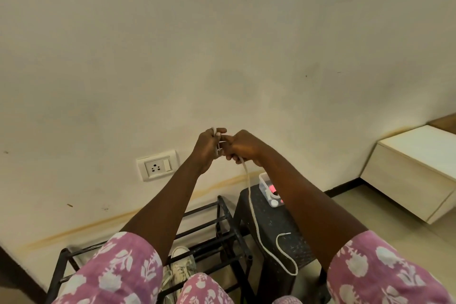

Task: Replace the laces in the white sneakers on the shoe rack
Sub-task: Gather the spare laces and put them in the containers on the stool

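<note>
Both arms are raised in front of the wall. My left hand (208,147) has turns of a white lace (250,195) wound round its fingers and grips them. My right hand (243,147) pinches the same lace close beside the left. The rest of the lace hangs down from the right hand and ends in a loop over the dark stool (274,227). A pair of white sneakers (181,268) stands on the black metal shoe rack (219,224) below, partly hidden by my left sleeve and my knee.
A clear plastic box (267,189) with small items sits at the back of the stool. A wall socket (158,168) is left of my hands. A low white cabinet (414,173) stands at the right, with tiled floor before it.
</note>
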### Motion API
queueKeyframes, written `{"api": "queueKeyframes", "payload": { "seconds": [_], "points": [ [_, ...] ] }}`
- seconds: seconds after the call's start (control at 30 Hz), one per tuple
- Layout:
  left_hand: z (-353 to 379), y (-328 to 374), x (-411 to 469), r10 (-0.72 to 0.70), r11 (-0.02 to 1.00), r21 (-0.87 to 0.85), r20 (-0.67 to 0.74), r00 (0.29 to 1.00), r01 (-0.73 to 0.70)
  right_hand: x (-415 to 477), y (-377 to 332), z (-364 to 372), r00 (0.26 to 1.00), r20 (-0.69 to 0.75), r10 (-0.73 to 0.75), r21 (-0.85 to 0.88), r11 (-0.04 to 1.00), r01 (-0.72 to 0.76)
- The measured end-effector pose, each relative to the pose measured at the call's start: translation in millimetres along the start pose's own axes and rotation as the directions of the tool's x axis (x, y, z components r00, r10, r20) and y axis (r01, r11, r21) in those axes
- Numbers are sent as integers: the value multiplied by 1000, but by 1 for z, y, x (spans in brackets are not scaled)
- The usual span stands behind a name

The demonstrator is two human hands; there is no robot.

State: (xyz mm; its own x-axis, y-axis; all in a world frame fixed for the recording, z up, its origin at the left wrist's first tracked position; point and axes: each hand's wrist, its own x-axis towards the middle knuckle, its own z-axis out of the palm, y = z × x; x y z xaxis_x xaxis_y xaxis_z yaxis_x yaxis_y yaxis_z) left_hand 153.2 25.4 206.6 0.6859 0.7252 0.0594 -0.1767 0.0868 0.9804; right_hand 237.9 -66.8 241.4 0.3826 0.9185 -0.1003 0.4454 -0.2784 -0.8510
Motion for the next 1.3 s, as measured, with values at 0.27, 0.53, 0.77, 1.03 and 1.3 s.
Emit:
{"api": "queueKeyframes", "payload": {
  "seconds": [0.27, 0.53, 0.77, 1.03, 1.3],
  "points": [
    [1, -6, -10, -281, 958, 124, 199, 939, 260, 8, -2, -26, 953, -284, -102, 235, 957, 172],
    [8, 8, -7, -195, 862, -390, 335, 922, 324, 12, 33, -8, 946, -324, 16, 427, 895, 131],
    [7, 3, 10, -71, 774, -628, 35, 997, 77, 6, 30, 8, 1000, 5, 18, 191, 981, -18],
    [6, -7, -3, -156, 981, -101, 92, 983, 165, -2, -2, -12, 999, -34, -3, -3, 1000, 3],
    [9, -6, -9, -223, 968, 160, 214, 951, 191, 12, 1, -22, 956, -255, -147, 34, 987, 160]
  ]
}}
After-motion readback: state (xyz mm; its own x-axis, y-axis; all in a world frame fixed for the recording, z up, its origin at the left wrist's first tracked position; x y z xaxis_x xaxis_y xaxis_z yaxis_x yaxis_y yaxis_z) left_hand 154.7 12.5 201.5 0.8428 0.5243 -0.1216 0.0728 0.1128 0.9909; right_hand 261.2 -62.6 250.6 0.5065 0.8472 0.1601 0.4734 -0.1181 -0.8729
